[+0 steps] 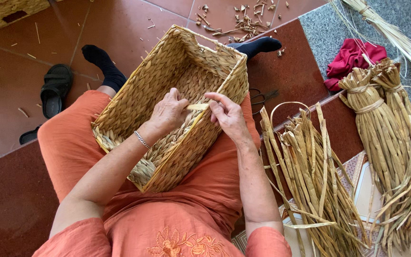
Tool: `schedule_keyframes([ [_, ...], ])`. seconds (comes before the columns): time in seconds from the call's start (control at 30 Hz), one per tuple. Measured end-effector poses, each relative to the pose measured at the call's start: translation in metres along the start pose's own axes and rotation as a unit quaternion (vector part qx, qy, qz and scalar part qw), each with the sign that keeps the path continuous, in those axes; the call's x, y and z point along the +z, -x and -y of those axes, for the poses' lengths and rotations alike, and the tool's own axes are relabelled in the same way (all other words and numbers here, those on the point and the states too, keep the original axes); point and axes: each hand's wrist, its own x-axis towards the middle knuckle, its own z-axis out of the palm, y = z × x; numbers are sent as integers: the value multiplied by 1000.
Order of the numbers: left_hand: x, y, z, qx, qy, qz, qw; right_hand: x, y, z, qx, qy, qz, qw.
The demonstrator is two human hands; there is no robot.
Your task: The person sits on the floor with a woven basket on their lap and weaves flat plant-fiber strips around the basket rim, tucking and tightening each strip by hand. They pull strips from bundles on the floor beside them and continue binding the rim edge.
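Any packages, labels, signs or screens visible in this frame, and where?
None of those show. Only a rectangular woven basket on the person's lap, held at its rim by the left hand and right hand, with bundles of dried straw at right.

Just right of the fingers lie loose dried straw strips (310, 176); further right, tied straw bundles (386, 128) and a crumpled red cloth (350, 59). Far left, a black sandal (55, 88).
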Motion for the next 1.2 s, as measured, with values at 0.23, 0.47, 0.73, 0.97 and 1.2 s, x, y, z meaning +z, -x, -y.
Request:
schedule_keyframes([
  [0.23,-17,4,55,-28,-197,-165,966,13,20,-23,-43,-36,-94,994],
  [0.47,-38,4,45,-242,651,-24,719,26,20,-35,0,-70,-122,990],
  [0.73,6,8,12,-134,763,55,630,32,14,-39,3,-69,-147,987],
  [0.97,20,3,7,-124,726,45,674,31,19,-31,-7,-80,-125,989],
  [1.2,17,-7,1,-129,632,39,764,34,20,-32,-18,-84,-118,989],
])
